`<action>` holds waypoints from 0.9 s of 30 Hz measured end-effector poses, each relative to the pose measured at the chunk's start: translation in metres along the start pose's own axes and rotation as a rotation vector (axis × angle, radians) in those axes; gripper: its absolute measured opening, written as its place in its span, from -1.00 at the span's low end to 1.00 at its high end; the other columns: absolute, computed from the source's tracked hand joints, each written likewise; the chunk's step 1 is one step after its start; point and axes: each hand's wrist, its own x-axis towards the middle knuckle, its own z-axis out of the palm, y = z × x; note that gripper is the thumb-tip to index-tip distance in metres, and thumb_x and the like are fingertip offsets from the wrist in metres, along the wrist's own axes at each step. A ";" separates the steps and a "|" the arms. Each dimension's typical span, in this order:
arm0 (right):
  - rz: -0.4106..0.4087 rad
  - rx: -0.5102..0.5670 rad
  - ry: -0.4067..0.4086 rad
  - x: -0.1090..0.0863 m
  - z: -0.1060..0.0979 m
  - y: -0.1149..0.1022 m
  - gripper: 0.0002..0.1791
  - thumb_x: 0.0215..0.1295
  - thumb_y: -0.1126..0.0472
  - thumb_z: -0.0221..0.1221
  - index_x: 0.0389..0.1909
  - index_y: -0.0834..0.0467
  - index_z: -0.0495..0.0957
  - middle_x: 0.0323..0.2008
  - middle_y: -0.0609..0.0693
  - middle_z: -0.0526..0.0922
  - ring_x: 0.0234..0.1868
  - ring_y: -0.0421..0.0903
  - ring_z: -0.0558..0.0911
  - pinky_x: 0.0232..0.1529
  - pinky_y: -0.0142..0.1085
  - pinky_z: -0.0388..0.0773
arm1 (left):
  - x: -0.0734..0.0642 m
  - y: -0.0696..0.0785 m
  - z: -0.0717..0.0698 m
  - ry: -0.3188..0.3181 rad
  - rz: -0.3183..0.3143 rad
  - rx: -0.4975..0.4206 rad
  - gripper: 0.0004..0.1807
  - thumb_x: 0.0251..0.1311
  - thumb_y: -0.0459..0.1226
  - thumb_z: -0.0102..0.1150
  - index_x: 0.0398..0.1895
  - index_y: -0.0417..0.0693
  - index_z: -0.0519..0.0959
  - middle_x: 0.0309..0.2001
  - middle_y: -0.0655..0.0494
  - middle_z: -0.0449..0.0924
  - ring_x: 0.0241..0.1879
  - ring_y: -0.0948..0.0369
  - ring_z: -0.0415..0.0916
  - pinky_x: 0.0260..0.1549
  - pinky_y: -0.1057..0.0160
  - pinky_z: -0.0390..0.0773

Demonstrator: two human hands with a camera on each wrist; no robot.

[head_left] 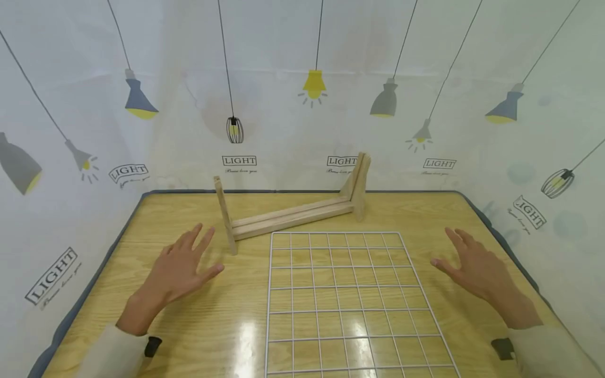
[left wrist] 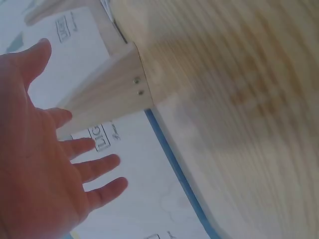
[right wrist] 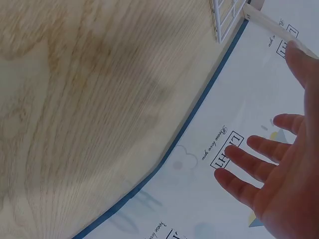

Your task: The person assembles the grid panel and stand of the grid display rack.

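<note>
A wooden frame (head_left: pixel 293 216) with two uprights joined by long rails stands toward the back of the table. In front of it lies a white wire grid panel (head_left: pixel 340 287). My left hand (head_left: pixel 177 270) hovers left of the grid with fingers spread, nearest the frame's left upright (head_left: pixel 225 215). Two screw heads show on that upright (left wrist: pixel 117 89) in the left wrist view. To the right of the grid, my right hand (head_left: pixel 482 270) is held apart from it, fingers extended. Neither hand touches anything.
The wood-grain table (head_left: pixel 189 336) has a blue edge along its back and sides. A white cloth (head_left: pixel 274 94) printed with hanging lamps surrounds it on three sides. Dark bands (head_left: pixel 153 346) sit at both sleeve cuffs.
</note>
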 end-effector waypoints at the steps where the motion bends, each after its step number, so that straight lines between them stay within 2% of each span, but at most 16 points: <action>1: 0.008 0.005 -0.014 0.000 0.000 -0.001 0.01 0.34 -0.33 0.10 0.48 0.35 0.07 0.35 0.50 0.21 0.13 0.58 0.40 -0.29 0.31 0.54 | 0.000 0.003 0.001 0.000 -0.004 0.000 -0.06 0.33 0.29 -0.05 0.59 -0.03 0.00 0.53 -0.29 -0.02 0.41 -0.33 0.11 0.17 -0.46 0.26; 9: 0.049 0.112 -0.125 -0.002 0.002 -0.012 0.00 0.39 -0.34 0.01 0.49 0.38 0.02 0.31 0.54 0.22 0.13 0.55 0.42 -0.15 0.36 0.50 | 0.002 0.032 0.010 -0.031 -0.008 -0.077 -0.07 0.31 0.31 -0.05 0.56 -0.03 0.09 0.43 -0.31 0.21 0.28 -0.32 0.32 0.08 -0.41 0.38; 13: 0.082 0.201 -0.185 -0.003 0.004 -0.019 0.00 0.41 -0.31 0.01 0.48 0.42 0.00 0.23 0.55 0.30 0.02 0.45 0.54 -0.19 0.23 0.56 | 0.007 0.043 0.014 -0.058 -0.013 -0.133 -0.06 0.30 0.32 -0.04 0.56 -0.03 0.09 0.40 -0.28 0.27 0.23 -0.30 0.39 -0.06 -0.35 0.51; 17: 0.080 0.272 -0.236 -0.006 0.005 -0.027 -0.05 0.42 -0.21 0.09 0.42 0.50 0.08 0.10 0.50 0.45 -0.10 0.28 0.63 -0.26 0.09 0.60 | 0.010 0.055 0.020 -0.094 -0.024 -0.204 -0.07 0.32 0.27 0.00 0.55 -0.11 0.08 0.37 -0.32 0.29 0.21 -0.32 0.40 -0.21 -0.26 0.60; 21: 0.062 0.317 -0.287 -0.010 0.008 -0.033 -0.10 0.37 -0.14 0.19 0.34 0.55 0.18 -0.02 0.43 0.57 -0.19 0.16 0.66 -0.27 0.03 0.62 | 0.012 0.067 0.026 -0.139 -0.068 -0.323 -0.12 0.37 0.12 0.07 0.54 -0.19 0.05 0.38 -0.44 0.22 0.25 -0.37 0.35 -0.14 -0.28 0.59; 24: 0.070 0.366 -0.333 -0.012 0.010 -0.035 -0.12 0.34 -0.11 0.23 0.32 0.55 0.21 -0.07 0.36 0.61 -0.27 0.05 0.66 -0.32 -0.08 0.63 | 0.014 0.074 0.030 -0.174 -0.109 -0.396 -0.15 0.38 0.06 0.09 0.54 -0.21 0.05 0.40 -0.49 0.16 0.26 -0.38 0.33 -0.05 -0.33 0.54; 27: 0.097 0.419 -0.376 -0.014 0.013 -0.037 -0.12 0.33 -0.09 0.24 0.32 0.54 0.21 -0.07 0.34 0.60 -0.37 -0.07 0.65 -0.39 -0.21 0.61 | 0.017 0.080 0.034 -0.189 -0.139 -0.443 -0.17 0.39 0.02 0.11 0.53 -0.22 0.07 0.34 -0.46 0.27 0.18 -0.31 0.44 -0.07 -0.25 0.58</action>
